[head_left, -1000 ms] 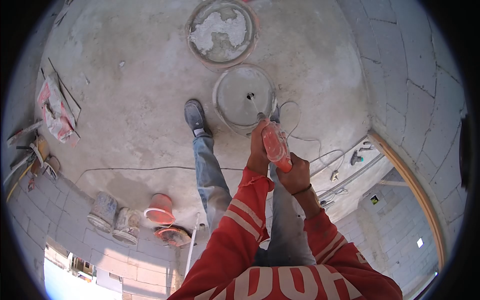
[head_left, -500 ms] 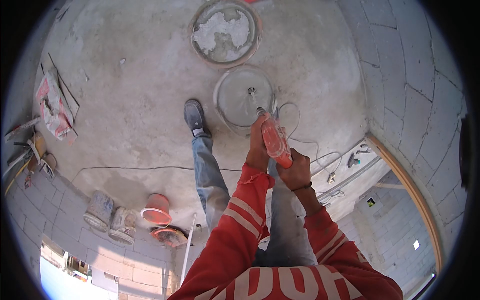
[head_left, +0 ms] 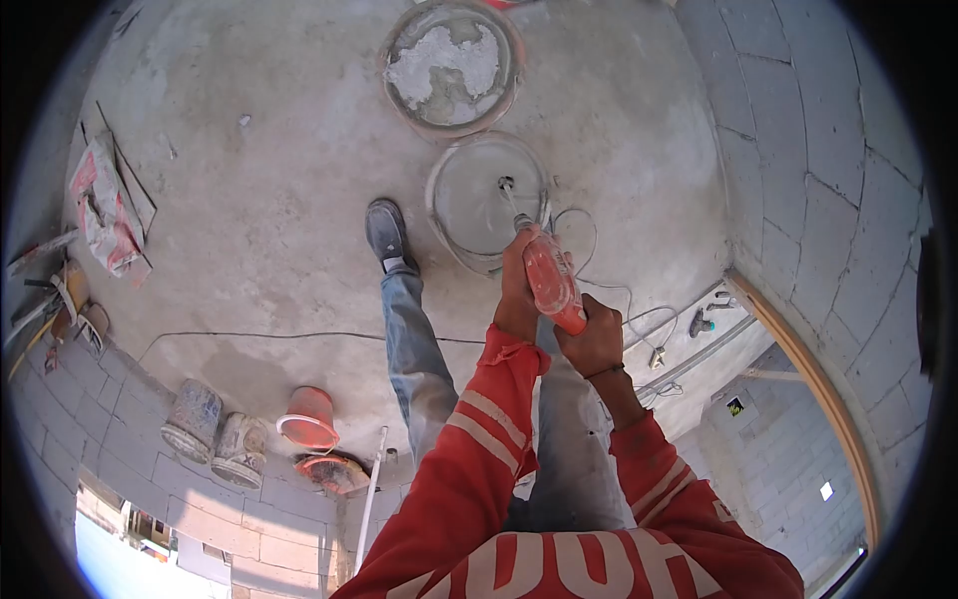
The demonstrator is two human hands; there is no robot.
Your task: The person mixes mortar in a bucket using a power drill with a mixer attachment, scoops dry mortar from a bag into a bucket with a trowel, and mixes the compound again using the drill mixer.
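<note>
A red power drill with a mixing rod points down into a round tub of wet grey mix. The rod's lower end sinks into the mix, where a small dark hollow shows around it. My left hand is wrapped round the front of the drill, near the chuck. At the rear grip, my right hand is closed on the drill. Parts of the fingers are hidden behind the tool.
Beyond stands a second tub with pale powder on its mix. A cable runs over the floor at right. Several buckets stand by the block wall at lower left, near a white pole. A torn sack lies far left.
The rod's lower end has shifted slightly to the right in the mix. Both hands keep their hold on the drill.
</note>
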